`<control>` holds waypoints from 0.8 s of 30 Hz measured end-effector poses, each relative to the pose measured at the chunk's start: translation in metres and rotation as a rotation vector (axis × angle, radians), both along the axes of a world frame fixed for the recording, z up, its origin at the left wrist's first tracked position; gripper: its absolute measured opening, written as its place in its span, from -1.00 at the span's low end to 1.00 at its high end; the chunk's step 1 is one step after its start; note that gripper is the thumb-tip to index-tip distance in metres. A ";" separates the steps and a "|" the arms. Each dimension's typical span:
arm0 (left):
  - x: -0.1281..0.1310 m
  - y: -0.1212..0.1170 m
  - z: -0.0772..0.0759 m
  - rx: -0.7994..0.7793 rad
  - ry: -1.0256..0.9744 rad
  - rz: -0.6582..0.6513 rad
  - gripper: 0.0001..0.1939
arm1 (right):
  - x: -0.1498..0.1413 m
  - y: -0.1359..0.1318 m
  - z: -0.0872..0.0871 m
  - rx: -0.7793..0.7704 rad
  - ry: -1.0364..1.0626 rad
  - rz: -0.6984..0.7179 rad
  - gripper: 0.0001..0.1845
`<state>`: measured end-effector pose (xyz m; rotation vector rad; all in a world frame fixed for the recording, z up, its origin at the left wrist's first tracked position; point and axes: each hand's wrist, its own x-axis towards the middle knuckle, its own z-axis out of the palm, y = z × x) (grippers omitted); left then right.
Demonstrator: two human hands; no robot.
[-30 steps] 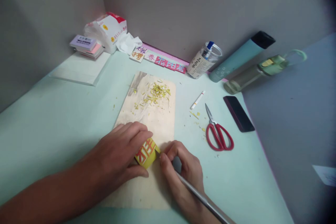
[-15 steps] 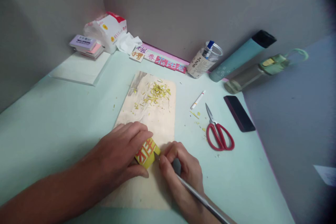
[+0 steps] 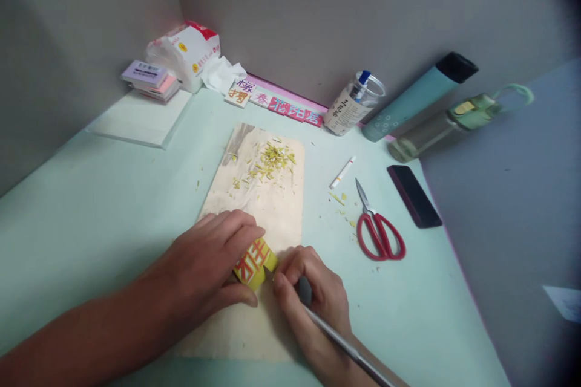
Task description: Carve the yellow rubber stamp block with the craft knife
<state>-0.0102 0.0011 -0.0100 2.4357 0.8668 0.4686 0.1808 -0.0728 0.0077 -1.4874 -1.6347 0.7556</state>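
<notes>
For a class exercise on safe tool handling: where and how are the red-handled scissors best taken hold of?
Probably by the red handles, from the near side: the scissors lie flat with those loops nearer the camera and the pointed blades aimed away. The right hand would likely first set down its knife.

Left end of yellow block [image 3: 255,265] hidden under fingers of left hand [image 3: 213,257]. Whether knife [image 3: 340,339] tip bites, too small to tell. Knife's rear end, below right hand [image 3: 315,296], cut off. Board's [image 3: 267,329] near-left side lost behind left forearm [image 3: 104,329]. Well beyond grip, cup label's [image 3: 345,113] fine print unreadable.
</notes>
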 end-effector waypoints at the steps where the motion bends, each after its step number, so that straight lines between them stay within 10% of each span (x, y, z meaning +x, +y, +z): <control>1: 0.000 0.000 0.000 0.002 0.003 0.001 -0.41 | 0.000 0.000 0.001 0.002 -0.004 0.010 -0.74; 24: 0.004 0.000 0.004 0.003 0.000 0.029 -0.32 | 0.001 0.004 0.002 -0.018 0.094 -0.079 -0.72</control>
